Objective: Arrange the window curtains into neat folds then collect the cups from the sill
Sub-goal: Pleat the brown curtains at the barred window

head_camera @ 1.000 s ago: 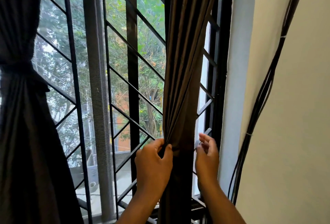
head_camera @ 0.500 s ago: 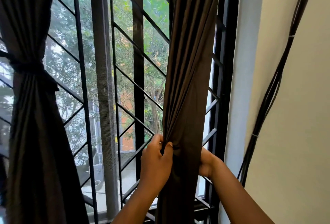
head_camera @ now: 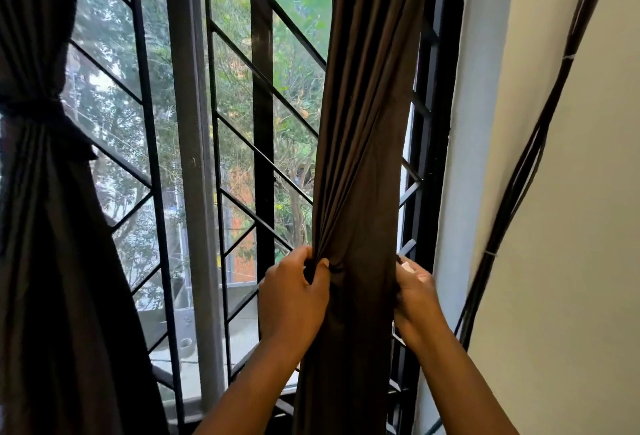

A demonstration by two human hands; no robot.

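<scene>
Both hands' grip (head_camera: 349, 291) on brown curtain (head_camera: 360, 157), gathered in narrow folds.

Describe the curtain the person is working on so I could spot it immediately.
Find the barred window; two dark brown curtains hang there. It is the right curtain, beside the white wall. Unlike the tied left curtain, it has the left hand pinching its folds.
</scene>
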